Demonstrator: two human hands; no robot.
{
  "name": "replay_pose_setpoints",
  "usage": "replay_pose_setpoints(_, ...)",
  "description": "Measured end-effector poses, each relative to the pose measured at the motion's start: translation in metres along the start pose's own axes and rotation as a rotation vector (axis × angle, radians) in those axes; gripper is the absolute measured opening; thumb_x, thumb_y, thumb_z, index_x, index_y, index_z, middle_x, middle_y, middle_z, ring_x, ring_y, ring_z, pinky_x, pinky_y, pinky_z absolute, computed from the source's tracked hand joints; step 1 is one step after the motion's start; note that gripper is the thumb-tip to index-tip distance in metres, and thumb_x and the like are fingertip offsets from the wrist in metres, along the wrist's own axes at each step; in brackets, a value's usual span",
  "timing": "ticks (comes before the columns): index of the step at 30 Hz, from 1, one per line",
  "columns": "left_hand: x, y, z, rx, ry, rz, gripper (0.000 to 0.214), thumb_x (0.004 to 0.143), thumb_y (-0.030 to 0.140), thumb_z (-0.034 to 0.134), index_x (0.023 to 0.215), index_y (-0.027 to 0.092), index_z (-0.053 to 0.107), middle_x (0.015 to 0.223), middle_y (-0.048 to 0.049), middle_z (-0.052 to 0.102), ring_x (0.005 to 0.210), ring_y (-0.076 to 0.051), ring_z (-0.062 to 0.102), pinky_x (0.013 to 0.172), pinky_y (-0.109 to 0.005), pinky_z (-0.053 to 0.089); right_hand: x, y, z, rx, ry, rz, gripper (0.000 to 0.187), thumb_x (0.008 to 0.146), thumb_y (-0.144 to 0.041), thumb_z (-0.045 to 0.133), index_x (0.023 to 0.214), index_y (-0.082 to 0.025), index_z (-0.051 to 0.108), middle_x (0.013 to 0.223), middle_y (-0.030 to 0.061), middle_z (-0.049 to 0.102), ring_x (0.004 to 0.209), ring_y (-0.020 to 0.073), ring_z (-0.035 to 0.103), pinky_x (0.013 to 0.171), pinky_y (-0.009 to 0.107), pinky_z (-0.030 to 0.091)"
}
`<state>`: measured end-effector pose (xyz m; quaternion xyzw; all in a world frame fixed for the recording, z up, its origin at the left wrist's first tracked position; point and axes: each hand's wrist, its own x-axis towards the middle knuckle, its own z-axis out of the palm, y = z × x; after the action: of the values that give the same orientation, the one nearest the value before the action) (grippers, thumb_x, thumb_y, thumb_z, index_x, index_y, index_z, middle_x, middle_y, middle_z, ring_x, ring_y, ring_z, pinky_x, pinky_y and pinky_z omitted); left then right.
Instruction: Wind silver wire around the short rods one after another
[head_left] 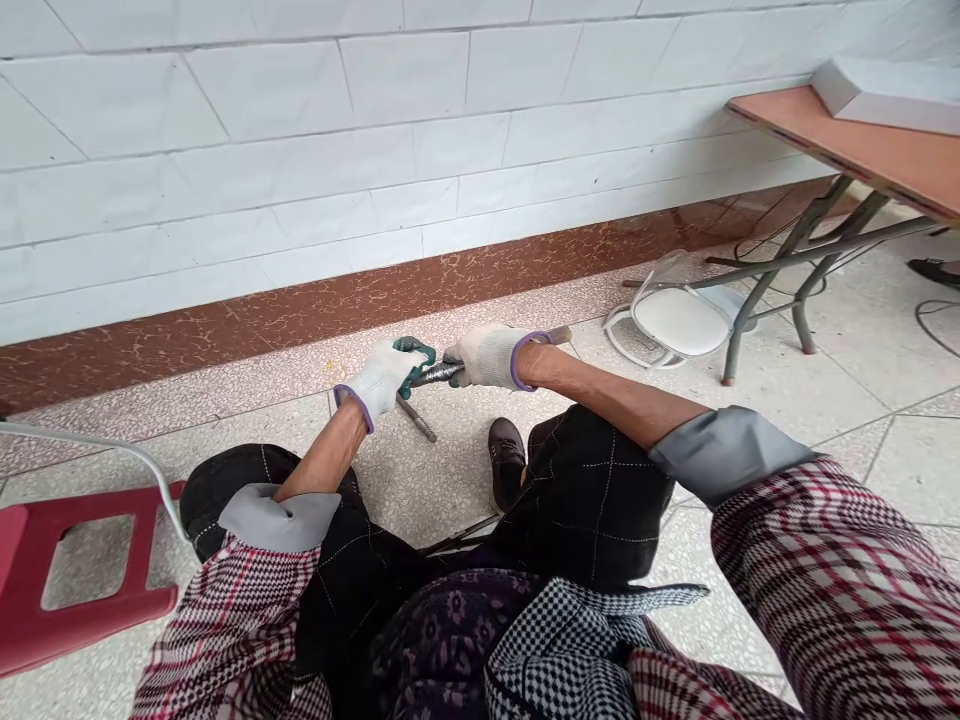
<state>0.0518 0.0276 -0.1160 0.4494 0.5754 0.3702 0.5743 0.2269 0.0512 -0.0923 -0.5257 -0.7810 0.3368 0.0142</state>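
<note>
Both my hands wear white knit gloves with purple cuffs and are held out in front of my knees, above the floor. My left hand [381, 378] is closed around the teal handles of a plier-like tool [415, 362]. My right hand [489, 355] is wrapped round a threaded metal rod [437, 373], whose brownish far end [560, 334] sticks out past the cuff. The tool's jaws meet the rod between the two hands. A thin metal rod [417, 419] lies on the floor just below my left hand.
A red plastic stool [67, 590] stands at the left with a white metal bar over it. A clear plastic chair [679, 312] lies tipped beside a folding table [862, 145] at the right. A white tiled wall [300, 150] runs along the back.
</note>
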Motion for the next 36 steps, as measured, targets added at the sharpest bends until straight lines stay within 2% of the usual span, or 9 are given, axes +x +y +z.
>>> replay_pose_setpoints(2,-0.002,0.002,0.003,0.073,0.034,-0.013,0.024,0.075,0.003,0.072,0.059,0.017,0.062,0.052,0.0035,0.051,0.042,-0.007,0.038,0.037,-0.023,0.022,0.0,-0.002,0.001,-0.246,-0.006,0.041,0.018,0.079,-0.023,0.088,0.075,-0.022,0.071,0.049,-0.0015,0.045,0.058,0.0214,0.057,0.057,0.032,0.034)
replay_pose_setpoints(5,-0.006,0.005,0.006,0.01,0.061,0.029,0.016,0.076,0.004,0.066,0.069,0.018,0.066,0.05,0.0058,0.048,0.041,-0.008,0.036,0.037,-0.022,0.024,0.003,-0.003,-0.01,-0.418,0.02,0.043,0.014,0.091,-0.033,0.078,0.096,-0.02,0.076,0.064,0.0019,0.056,0.064,0.0209,0.057,0.059,0.033,0.034)
replay_pose_setpoints(13,-0.007,0.01,0.01,-0.319,-0.057,0.031,0.014,0.079,0.015,0.067,0.073,0.021,0.056,0.047,0.0097,0.04,0.038,-0.006,0.027,0.04,-0.022,0.021,-0.004,0.003,-0.034,0.142,0.229,-0.034,0.015,0.096,-0.029,0.073,0.096,-0.014,0.072,0.067,0.001,0.058,0.06,0.0127,0.048,0.052,0.029,0.038)
replay_pose_setpoints(17,-0.012,0.013,0.007,-0.332,-0.019,0.106,0.014,0.077,0.016,0.071,0.078,0.021,0.059,0.048,0.0106,0.04,0.038,-0.005,0.027,0.04,-0.023,0.02,-0.018,0.002,-0.033,0.452,0.121,-0.092,0.018,0.095,-0.031,0.075,0.095,-0.015,0.069,0.059,-0.0021,0.053,0.049,0.0102,0.043,0.039,0.025,0.035)
replay_pose_setpoints(23,-0.023,0.018,-0.002,-0.318,-0.188,0.191,0.035,0.066,0.02,0.077,0.1,0.017,0.069,0.056,0.0082,0.053,0.041,-0.006,0.037,0.041,-0.023,0.027,-0.036,0.003,-0.033,0.644,-0.262,-0.172,0.038,0.099,-0.056,0.064,0.095,-0.019,0.065,0.06,-0.0053,0.05,0.041,0.0098,0.04,0.034,0.024,0.035)
replay_pose_setpoints(25,-0.022,0.019,-0.002,-0.306,-0.127,0.202,0.029,0.067,0.02,0.077,0.094,0.018,0.067,0.053,0.0088,0.05,0.039,-0.006,0.036,0.04,-0.023,0.027,-0.034,-0.001,-0.029,0.545,-0.177,-0.18,0.033,0.1,-0.052,0.064,0.095,-0.019,0.063,0.063,-0.0042,0.052,0.046,0.011,0.045,0.04,0.025,0.039)
replay_pose_setpoints(29,-0.014,0.022,-0.001,-0.34,0.023,0.163,0.015,0.08,0.02,0.072,0.078,0.022,0.057,0.045,0.0112,0.038,0.035,-0.007,0.031,0.039,-0.024,0.024,-0.03,-0.015,-0.022,0.23,0.223,-0.135,0.018,0.095,-0.029,0.073,0.089,-0.02,0.059,0.073,-0.0011,0.056,0.062,0.0122,0.047,0.051,0.024,0.038)
replay_pose_setpoints(31,-0.013,0.025,-0.002,-0.374,0.025,0.171,0.018,0.081,0.019,0.069,0.075,0.022,0.053,0.045,0.0107,0.038,0.035,-0.007,0.032,0.039,-0.024,0.025,-0.033,-0.019,-0.023,0.169,0.29,-0.115,0.022,0.096,-0.028,0.072,0.084,-0.02,0.056,0.072,-0.001,0.054,0.062,0.0118,0.045,0.051,0.024,0.036)
replay_pose_setpoints(36,-0.031,0.038,-0.003,-0.313,-0.142,0.197,0.02,0.074,0.02,0.075,0.092,0.018,0.067,0.047,0.0118,0.04,0.036,-0.007,0.031,0.04,-0.024,0.027,-0.052,-0.009,-0.03,0.71,-0.053,-0.14,0.026,0.102,-0.043,0.061,0.096,-0.019,0.064,0.067,-0.0036,0.052,0.046,0.0098,0.039,0.037,0.024,0.032)
